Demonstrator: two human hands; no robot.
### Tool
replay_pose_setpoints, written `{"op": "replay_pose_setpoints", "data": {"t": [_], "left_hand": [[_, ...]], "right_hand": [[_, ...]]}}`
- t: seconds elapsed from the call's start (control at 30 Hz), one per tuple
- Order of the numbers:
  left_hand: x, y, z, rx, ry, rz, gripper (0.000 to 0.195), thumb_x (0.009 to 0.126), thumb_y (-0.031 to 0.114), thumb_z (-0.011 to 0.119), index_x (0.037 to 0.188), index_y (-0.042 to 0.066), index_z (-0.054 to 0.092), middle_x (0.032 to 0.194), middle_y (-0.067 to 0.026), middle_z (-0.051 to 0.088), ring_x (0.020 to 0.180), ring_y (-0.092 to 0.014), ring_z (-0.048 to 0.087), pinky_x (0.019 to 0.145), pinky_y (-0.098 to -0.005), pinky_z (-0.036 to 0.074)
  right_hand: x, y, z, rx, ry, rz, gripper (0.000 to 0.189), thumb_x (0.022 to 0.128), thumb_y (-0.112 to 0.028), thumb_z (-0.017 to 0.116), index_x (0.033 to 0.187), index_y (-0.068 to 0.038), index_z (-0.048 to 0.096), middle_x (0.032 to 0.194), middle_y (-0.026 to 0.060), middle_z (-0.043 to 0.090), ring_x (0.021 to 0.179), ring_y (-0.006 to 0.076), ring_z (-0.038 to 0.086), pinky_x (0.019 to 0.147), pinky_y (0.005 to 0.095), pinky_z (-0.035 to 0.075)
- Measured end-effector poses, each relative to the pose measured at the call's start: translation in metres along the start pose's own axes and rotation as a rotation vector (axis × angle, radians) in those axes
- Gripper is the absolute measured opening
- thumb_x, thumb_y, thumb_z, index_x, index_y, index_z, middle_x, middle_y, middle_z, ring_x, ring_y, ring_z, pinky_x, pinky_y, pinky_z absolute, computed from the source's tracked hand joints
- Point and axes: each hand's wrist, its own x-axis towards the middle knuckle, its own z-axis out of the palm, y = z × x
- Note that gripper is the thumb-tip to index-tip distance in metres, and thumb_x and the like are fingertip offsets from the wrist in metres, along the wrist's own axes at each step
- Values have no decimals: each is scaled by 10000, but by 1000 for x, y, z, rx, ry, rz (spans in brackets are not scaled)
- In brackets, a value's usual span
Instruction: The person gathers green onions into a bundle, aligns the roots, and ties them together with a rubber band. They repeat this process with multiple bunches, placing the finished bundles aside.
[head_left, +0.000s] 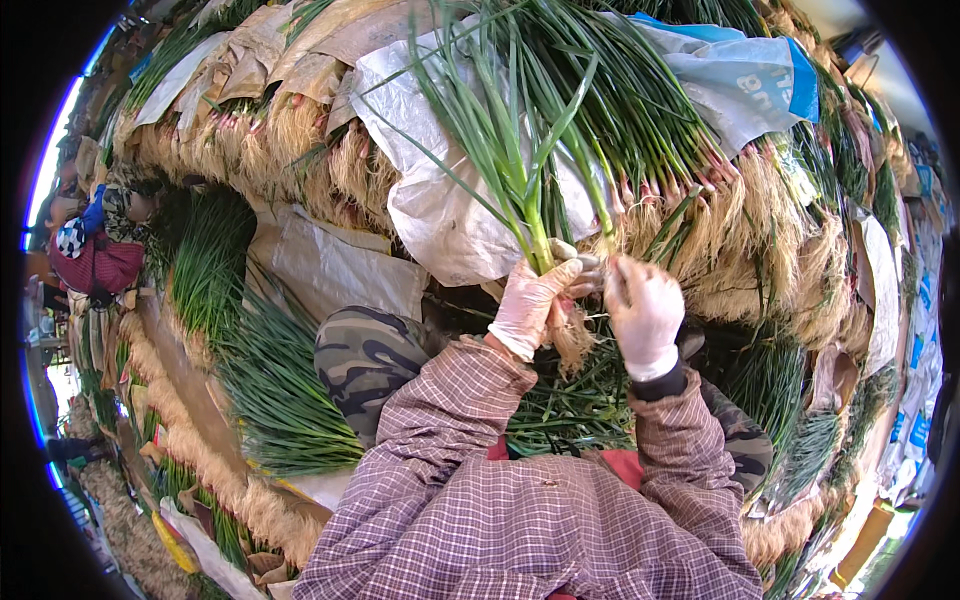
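My left hand (534, 298), in a pale glove, grips a small bunch of spring onions (534, 217) around the lower stems. Their green leaves fan out away from me, and their tan roots (568, 341) hang below the hand. My right hand (646, 311), also gloved, has its fingertips pinched at the root end of a single spring onion (592, 184). That stalk lies just right of the bunch, partly between the two hands. Beyond it, a pile of loose spring onions (637, 105) rests with reddish-white bases and roots toward me.
A white plastic sheet (435, 195) drapes over the stack before me. Rooted bundles wrapped in brown paper (247, 67) line the left. More spring onions (285, 390) lie beside my left knee, and cut leaves (570, 412) cover the ground. Another person (94, 255) is at far left.
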Motion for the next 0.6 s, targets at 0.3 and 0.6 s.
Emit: {"op": "replay_pose_setpoints", "data": {"t": [0.3,0.6], "left_hand": [[-4,-7,-1,204,79,156,116,903,55,644,1004,48,588,843,-98,692,694,-169,675,610,-276,566],[-13,2,1,13,92,33,213,941,155,619,1110,62,527,769,-58,633,540,-148,606,404,-247,487]], "right_hand": [[-10,5,-10,-25,-271,-292,311,791,-102,601,1101,-74,596,835,43,589,732,216,587,650,357,447],[40,4,9,851,-429,91,388,899,-120,642,1269,-21,579,1115,145,672,938,203,659,832,300,510]]}}
